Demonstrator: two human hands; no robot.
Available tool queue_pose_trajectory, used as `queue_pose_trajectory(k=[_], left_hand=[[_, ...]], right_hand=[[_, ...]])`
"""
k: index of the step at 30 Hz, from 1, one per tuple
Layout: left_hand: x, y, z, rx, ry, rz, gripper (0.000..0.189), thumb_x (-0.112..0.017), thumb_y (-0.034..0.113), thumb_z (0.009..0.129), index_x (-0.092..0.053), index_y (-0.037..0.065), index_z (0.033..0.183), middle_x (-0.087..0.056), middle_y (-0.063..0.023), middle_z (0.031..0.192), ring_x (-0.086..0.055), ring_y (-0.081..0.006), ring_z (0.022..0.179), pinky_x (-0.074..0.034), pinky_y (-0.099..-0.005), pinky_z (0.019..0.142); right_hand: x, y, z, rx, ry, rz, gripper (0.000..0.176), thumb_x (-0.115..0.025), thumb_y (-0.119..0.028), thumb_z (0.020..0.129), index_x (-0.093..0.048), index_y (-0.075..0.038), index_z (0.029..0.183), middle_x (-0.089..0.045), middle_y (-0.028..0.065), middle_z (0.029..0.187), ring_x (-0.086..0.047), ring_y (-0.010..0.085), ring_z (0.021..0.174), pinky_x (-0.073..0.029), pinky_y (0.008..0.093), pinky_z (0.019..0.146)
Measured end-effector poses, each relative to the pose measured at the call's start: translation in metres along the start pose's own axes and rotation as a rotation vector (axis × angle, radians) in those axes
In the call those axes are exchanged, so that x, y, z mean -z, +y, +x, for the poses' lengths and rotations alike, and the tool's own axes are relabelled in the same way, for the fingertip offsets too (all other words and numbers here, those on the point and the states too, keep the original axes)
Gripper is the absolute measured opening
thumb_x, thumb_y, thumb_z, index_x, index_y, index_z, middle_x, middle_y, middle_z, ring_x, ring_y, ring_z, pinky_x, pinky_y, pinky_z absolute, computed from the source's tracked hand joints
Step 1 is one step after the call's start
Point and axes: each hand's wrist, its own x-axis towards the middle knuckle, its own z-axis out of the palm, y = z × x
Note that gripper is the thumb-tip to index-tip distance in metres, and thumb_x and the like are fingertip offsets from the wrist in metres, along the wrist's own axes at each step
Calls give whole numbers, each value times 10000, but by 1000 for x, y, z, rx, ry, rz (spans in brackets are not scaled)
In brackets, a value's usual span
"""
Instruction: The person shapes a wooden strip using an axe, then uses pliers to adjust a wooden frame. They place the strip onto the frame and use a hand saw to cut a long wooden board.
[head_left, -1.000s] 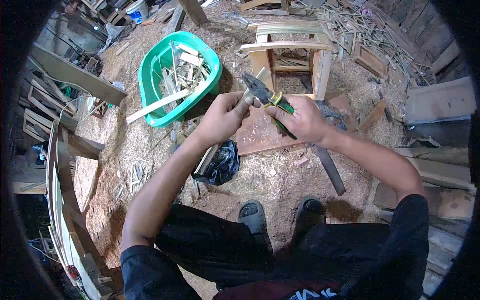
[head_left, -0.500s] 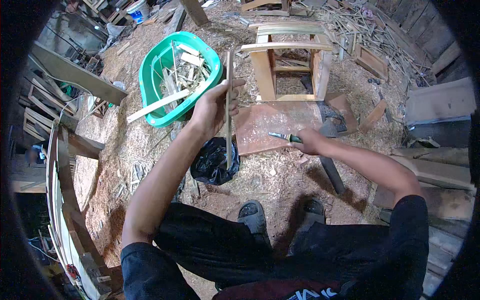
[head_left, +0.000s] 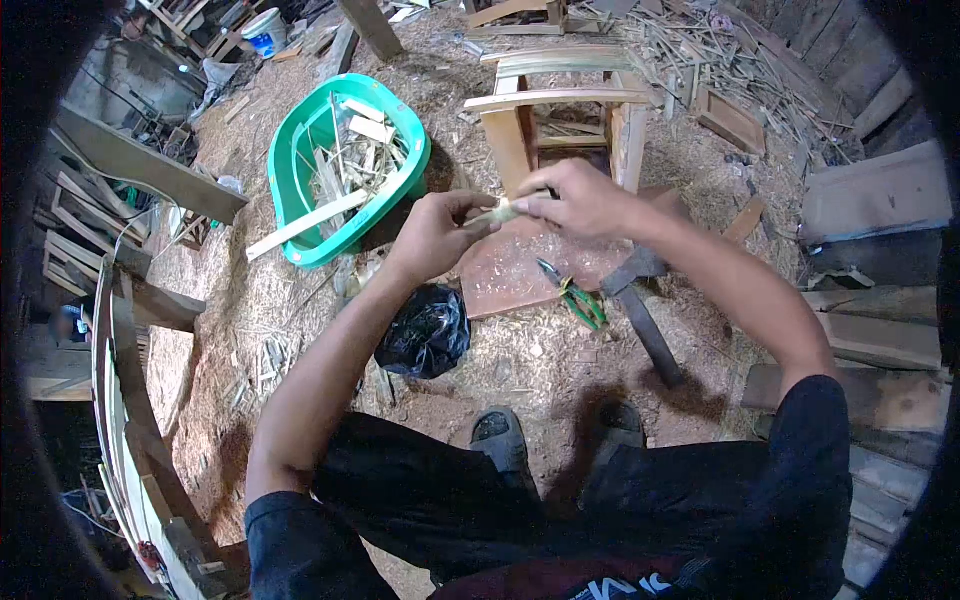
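Note:
A thin wooden strip (head_left: 503,209) spans my two hands, held in front of the small wooden frame (head_left: 557,97). My left hand (head_left: 436,235) is closed around its left part. The fingers of my right hand (head_left: 580,202) pinch the other end, and a pale patch shows on the wood between them. Below my hands lie green-handled pliers (head_left: 575,294), partly on a flat reddish board (head_left: 500,270). To their right rests a dark tool with a long handle (head_left: 652,340).
A green tub (head_left: 278,165) of wood scraps stands at the left, with a pale slat across its rim. Next to the board sits a black plastic bag (head_left: 424,335). Stacked planks (head_left: 880,345) line the right side, and offcuts (head_left: 690,65) pile up behind.
My right hand has let go of the pliers, which now lie on the ground, and has moved up to grip the strip. The strip has turned from upright to nearly level.

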Motion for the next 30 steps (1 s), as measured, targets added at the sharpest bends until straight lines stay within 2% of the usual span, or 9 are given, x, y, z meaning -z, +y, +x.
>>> queue_pose_trajectory(k=[1, 5, 8, 12, 14, 17, 26, 29, 30], left_hand=[[1, -3, 3, 12, -10, 81, 373, -747, 155, 878, -659, -4, 1204, -720, -78, 958, -637, -122, 873, -503, -276, 762], [18, -6, 22, -296, 472, 227, 328, -698, 161, 905, -647, 8, 1190, -703, -142, 1101, -669, -209, 1007, -510, -339, 865], [51, -5, 53, -329, 767, 98, 291, -666, 192, 928, -657, 44, 1177, -700, -123, 1113, -651, -228, 1053, -488, -361, 902], [49, -63, 155, -253, 765, 301, 472, -648, 384, 939, -635, -27, 1171, -676, -206, 1138, -636, -316, 1079, -474, -400, 934], [29, -85, 201, -13, 689, 157, 551, -676, 434, 895, -640, -76, 1100, -674, -259, 1075, -650, -343, 1020, -481, -407, 930], [3, -98, 235, 209, 451, -259, 509, -672, 369, 896, -655, -102, 1086, -698, -211, 1042, -663, -278, 974, -502, -388, 879], [-20, -60, 176, 174, 272, -549, 195, -750, 177, 859, -698, -9, 830, -662, -54, 748, -591, -99, 636, -495, -252, 616], [-25, -32, 131, 244, 196, -497, 203, -752, 185, 868, -682, -6, 858, -650, -42, 762, -580, -103, 670, -479, -255, 645], [-27, -21, 113, 276, 163, -492, 218, -748, 195, 881, -670, -6, 912, -648, -45, 803, -585, -116, 711, -474, -264, 676]], right_hand=[[1, 0, -2, -82, -57, 104, 261, -632, -218, 964, -698, 12, 1066, -708, 78, 828, -669, 152, 705, -561, 300, 669], [2, 60, -14, -198, 263, 428, 197, -570, -156, 1005, -678, -2, 1065, -689, 79, 863, -642, 117, 649, -541, 254, 595], [20, 102, -29, -204, 777, 969, 186, -570, -169, 1008, -647, -5, 1053, -662, 65, 828, -621, 100, 688, -526, 259, 583], [42, 129, -34, -309, 954, 856, 247, -580, -230, 1001, -636, 1, 1068, -653, 64, 836, -602, 120, 692, -486, 272, 600], [38, 155, -23, -437, 1142, 659, 301, -592, -269, 991, -625, 15, 1087, -652, 76, 844, -603, 148, 719, -475, 296, 628], [54, 164, -11, -500, 1188, 429, 350, -589, -268, 973, -594, 40, 1140, -671, 177, 996, -637, 281, 925, -481, 391, 803], [68, 184, 10, -606, 1231, 236, 426, -529, -293, 973, -518, 57, 1216, -602, 306, 1196, -576, 454, 1135, -438, 502, 958], [67, 167, -11, -742, 1106, 194, 433, -513, -311, 1001, -549, 34, 1260, -628, 220, 1178, -588, 333, 1111, -429, 408, 964], [62, 172, -16, -693, 1161, 202, 436, -508, -319, 997, -539, 35, 1249, -613, 252, 1189, -573, 378, 1129, -425, 437, 970]])
